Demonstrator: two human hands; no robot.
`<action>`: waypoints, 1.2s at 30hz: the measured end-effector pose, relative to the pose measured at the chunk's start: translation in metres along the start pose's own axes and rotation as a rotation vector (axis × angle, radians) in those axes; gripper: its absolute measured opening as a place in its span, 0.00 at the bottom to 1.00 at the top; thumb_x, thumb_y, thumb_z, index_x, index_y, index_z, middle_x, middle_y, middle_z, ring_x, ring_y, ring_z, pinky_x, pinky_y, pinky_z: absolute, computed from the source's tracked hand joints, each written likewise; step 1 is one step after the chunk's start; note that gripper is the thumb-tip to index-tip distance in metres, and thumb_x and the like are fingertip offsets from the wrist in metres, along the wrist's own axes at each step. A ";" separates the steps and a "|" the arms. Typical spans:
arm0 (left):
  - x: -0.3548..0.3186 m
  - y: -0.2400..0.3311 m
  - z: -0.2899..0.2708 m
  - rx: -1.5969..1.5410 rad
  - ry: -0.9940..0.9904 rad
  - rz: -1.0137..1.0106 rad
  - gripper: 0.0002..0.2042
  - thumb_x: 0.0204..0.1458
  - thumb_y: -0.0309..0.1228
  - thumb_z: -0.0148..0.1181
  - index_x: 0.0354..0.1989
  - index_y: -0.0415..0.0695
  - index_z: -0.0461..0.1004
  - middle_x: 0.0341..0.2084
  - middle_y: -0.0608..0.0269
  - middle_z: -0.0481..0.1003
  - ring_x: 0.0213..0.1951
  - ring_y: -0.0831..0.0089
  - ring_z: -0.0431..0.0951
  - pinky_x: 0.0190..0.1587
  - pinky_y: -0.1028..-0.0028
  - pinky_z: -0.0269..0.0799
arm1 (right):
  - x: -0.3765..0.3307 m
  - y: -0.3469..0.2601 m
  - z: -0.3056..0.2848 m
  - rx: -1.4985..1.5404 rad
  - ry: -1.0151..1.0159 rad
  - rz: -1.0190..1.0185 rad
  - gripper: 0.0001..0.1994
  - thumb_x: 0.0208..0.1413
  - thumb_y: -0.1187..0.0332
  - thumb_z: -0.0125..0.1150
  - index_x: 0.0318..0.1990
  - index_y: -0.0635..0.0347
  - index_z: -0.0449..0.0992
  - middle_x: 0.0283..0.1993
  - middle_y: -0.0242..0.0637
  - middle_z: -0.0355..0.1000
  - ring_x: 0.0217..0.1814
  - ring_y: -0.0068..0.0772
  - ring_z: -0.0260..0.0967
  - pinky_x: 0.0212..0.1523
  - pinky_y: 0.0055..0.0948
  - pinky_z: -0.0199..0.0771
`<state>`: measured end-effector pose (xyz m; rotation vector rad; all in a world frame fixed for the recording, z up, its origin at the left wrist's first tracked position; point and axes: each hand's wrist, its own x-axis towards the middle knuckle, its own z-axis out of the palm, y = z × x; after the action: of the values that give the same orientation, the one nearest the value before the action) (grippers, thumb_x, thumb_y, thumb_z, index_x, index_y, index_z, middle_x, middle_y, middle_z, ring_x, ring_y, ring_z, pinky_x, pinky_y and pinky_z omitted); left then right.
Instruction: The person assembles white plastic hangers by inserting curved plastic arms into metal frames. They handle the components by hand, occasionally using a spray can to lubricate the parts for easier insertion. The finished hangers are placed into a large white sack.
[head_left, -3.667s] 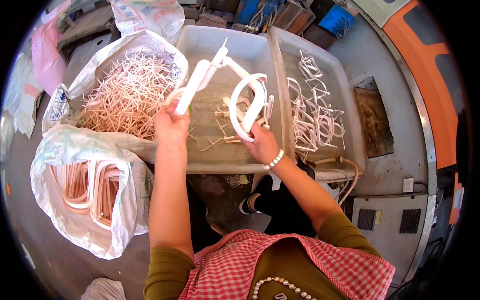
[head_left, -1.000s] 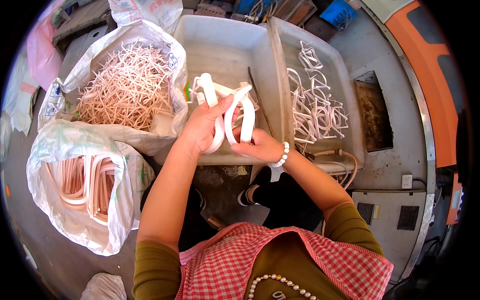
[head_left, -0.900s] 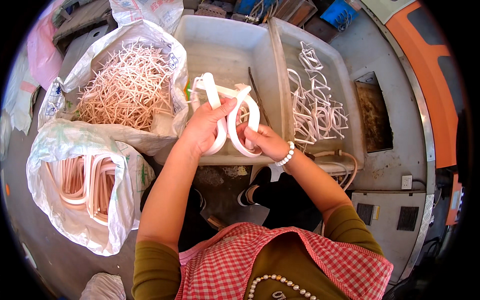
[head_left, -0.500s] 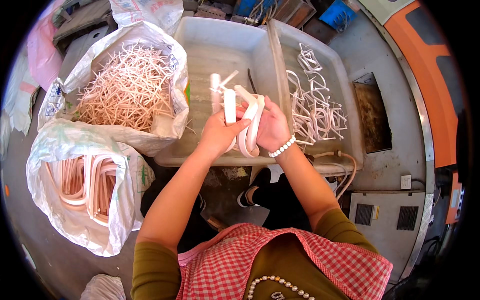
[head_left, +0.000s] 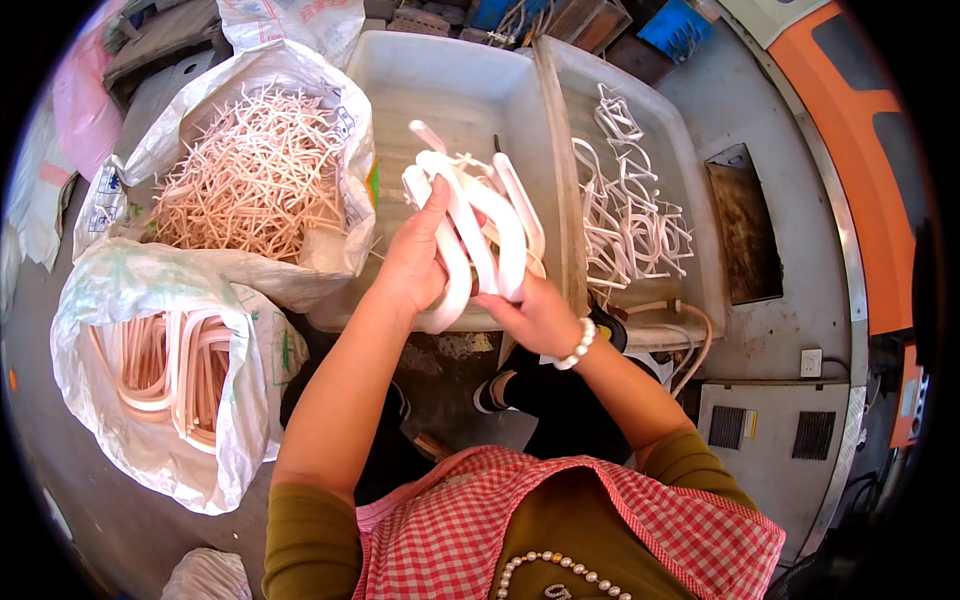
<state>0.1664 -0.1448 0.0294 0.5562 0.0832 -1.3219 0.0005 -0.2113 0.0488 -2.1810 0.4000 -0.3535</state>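
Observation:
Above the near part of a pale tub (head_left: 455,60), both my hands grip a bundle of curved white plastic pieces (head_left: 510,240), bent like hooks. My left hand (head_left: 412,262) is closed round the bundle's left side, its thumb lying along one piece. From the lower right, my right hand (head_left: 543,318) holds the bundle near its bent ends, and the pieces hide some of its fingers. Thin sprue-like sticks show behind the bundle.
An open sack of thin pale sticks (head_left: 255,185) stands at left. Nearer is a sack of long curved strips (head_left: 205,375). The right-hand tub holds tangled white frames (head_left: 630,215). A grey machine cabinet (head_left: 770,420) and a hose (head_left: 700,355) lie to the right.
The bundle has turned and tilted in my hands, its bent ends now toward me. My right hand has moved lower, from an open palm beside the pieces to a grip on them.

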 end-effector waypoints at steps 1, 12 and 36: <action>0.001 -0.002 -0.001 -0.020 -0.084 0.027 0.17 0.54 0.40 0.60 0.43 0.40 0.69 0.37 0.59 0.74 0.38 0.69 0.75 0.40 0.67 0.75 | -0.004 0.012 0.005 -0.060 -0.019 0.016 0.13 0.56 0.68 0.59 0.46 0.64 0.69 0.38 0.45 0.74 0.38 0.44 0.73 0.39 0.34 0.71; 0.000 -0.008 -0.006 0.038 -0.108 0.132 0.12 0.54 0.27 0.58 0.46 0.41 0.68 0.41 0.57 0.74 0.42 0.67 0.75 0.48 0.64 0.74 | -0.018 0.010 0.018 0.063 0.084 0.063 0.14 0.57 0.67 0.58 0.47 0.63 0.68 0.40 0.48 0.73 0.36 0.45 0.73 0.38 0.32 0.71; -0.051 0.011 -0.002 0.765 -0.393 -0.056 0.18 0.49 0.22 0.60 0.51 0.37 0.70 0.39 0.61 0.78 0.42 0.77 0.76 0.48 0.74 0.70 | 0.045 0.139 -0.027 -0.354 -0.122 -0.076 0.26 0.47 0.69 0.66 0.56 0.58 0.66 0.49 0.43 0.70 0.53 0.41 0.68 0.52 0.37 0.70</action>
<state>0.1634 -0.0965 0.0501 0.9219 -0.7624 -1.4801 0.0090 -0.3286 -0.0427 -2.5538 0.3311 -0.2004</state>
